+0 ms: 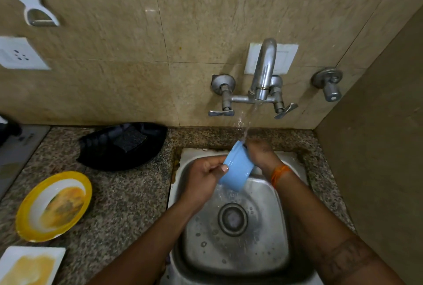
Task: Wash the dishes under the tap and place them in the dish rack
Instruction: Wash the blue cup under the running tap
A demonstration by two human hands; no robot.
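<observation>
My left hand point(203, 175) grips smooth blue plastic cup point(238, 168), thumb pressed on side; cup tilted under water stream from curved chrome tap point(263, 74), over dented steel sink point(270, 246). My right hand point(261, 151) at cup rim, fingers hidden behind it, so can't tell that grip. On speckled granite counter point(128, 204), left: round yellow-rimmed plate point(53, 205), soiled; black tray point(123, 145) farther back holding scrub pad point(130, 139).

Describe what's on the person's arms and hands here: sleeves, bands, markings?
Both forearms are bare, no sleeves in view. The right wrist wears an orange thread band. The right forearm carries a dark tattoo-like marking. No gloves or rings visible on either hand.
</observation>
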